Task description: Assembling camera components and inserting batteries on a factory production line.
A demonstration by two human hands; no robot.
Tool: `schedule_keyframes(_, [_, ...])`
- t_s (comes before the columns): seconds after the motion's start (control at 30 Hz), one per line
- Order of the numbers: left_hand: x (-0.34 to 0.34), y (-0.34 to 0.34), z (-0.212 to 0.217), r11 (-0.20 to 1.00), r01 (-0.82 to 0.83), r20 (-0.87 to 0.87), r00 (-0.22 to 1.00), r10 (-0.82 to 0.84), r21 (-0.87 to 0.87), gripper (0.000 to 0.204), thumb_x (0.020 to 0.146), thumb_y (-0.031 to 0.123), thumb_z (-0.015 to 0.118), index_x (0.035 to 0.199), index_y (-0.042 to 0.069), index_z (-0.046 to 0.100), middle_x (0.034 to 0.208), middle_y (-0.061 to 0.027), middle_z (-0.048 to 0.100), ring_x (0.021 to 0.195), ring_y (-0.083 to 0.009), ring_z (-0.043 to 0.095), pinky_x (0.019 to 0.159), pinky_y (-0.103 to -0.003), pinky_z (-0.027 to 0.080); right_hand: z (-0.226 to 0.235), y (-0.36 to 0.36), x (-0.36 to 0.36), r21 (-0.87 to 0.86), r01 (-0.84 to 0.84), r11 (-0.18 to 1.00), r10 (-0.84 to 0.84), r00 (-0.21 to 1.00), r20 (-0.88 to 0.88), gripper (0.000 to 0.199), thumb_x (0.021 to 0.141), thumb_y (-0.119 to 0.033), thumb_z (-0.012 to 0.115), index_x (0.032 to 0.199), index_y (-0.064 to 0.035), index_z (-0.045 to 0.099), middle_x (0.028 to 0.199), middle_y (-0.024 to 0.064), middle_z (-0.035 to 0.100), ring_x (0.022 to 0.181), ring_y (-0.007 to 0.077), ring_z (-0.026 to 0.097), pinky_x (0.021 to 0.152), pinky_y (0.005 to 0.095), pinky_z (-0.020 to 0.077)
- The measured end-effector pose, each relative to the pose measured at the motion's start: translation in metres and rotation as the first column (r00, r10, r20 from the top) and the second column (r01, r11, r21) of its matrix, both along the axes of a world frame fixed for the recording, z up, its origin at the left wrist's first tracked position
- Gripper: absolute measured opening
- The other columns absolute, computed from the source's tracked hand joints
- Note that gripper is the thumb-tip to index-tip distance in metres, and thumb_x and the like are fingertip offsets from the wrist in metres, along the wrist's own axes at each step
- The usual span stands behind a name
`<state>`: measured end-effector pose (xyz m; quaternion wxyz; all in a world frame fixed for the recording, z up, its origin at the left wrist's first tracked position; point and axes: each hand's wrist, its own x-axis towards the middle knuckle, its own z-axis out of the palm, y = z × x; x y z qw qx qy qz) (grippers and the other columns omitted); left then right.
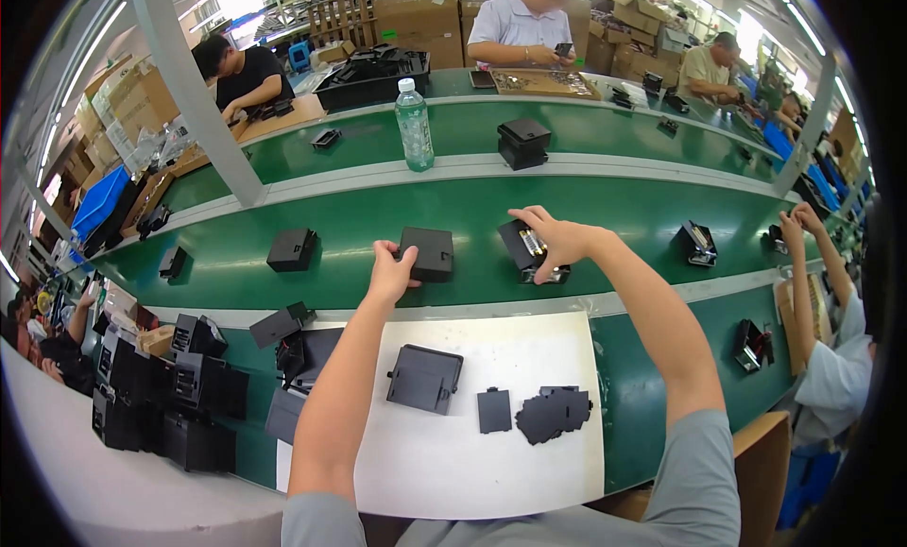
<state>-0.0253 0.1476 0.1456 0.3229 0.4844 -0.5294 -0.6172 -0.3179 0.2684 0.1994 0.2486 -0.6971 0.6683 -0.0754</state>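
My left hand (387, 275) grips a closed black plastic box (431, 252) by its left side, on the green belt. To the right, my right hand (565, 241) is curled over a black battery box (516, 248), thumb on the near edge and fingers across the top. Shiny cylindrical batteries show inside that box. On the white sheet (444, 481) before me lie a black box lid (425, 379), a small flat black cover (493, 411) and a pile of similar covers (553, 415).
Black boxes (203, 386) are stacked at my left. More stand along the belt, including a closed one (292, 250) and one with batteries (697, 244). A green bottle (414, 127) stands on the far line near a grey post (203, 94). Several people work around.
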Motion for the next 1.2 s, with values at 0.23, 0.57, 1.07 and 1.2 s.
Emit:
schedule_keyframes(0.23, [0.017,0.024,0.012,0.753,0.332,0.675,0.711,0.196,-0.568,0.051,0.083,0.018,0.067,0.124,0.002,0.041,0.129,-0.016,0.047,0.119,-0.0299,0.049,0.104,-0.049,0.036,0.004,0.025,0.053,-0.137,0.228,0.964,-0.101,0.79,0.605,0.104,0.058,-0.012,0.085,0.144,-0.0094,0.027,0.139,0.0123,0.037,0.119,0.0312,0.047,0.099,0.0443,0.0433])
schedule_keyframes(0.57, [0.048,0.17,0.021,0.821,0.185,-0.137,0.943,-0.302,-0.54,0.093,0.069,0.002,0.079,0.146,0.001,0.026,0.143,-0.018,0.039,0.124,-0.0308,0.049,0.104,-0.038,0.041,-0.002,0.081,0.152,-0.16,0.436,0.886,0.081,0.194,0.978,0.101,0.06,-0.019,0.087,0.143,-0.0091,0.029,0.139,0.0136,0.042,0.127,0.0277,0.044,0.106,0.0433,0.0362])
schedule_keyframes(1.07, [0.059,0.18,0.017,0.785,-0.003,-0.226,0.959,-0.174,-0.619,0.089,0.065,0.0,0.081,0.141,-0.002,0.036,0.13,-0.0179,0.052,0.115,-0.0307,0.056,0.097,-0.039,0.048,0.006,0.092,0.166,-0.645,0.185,0.741,0.283,0.786,0.55,0.116,0.044,-0.034,0.095,0.139,-0.0019,0.037,0.14,0.0134,0.048,0.125,0.0283,0.049,0.109,0.0391,0.035])
schedule_keyframes(1.2, [0.056,0.19,0.016,0.86,-0.014,-0.399,0.89,-0.222,-0.51,0.085,0.069,0.001,0.079,0.141,-0.003,0.034,0.128,-0.0183,0.053,0.113,-0.0308,0.056,0.097,-0.039,0.047,0.01,0.089,0.171,-0.687,0.135,0.714,0.262,0.858,0.441,0.119,0.042,-0.035,0.095,0.139,0.0,0.036,0.139,0.0156,0.049,0.124,0.0297,0.05,0.11,0.0418,0.0331])
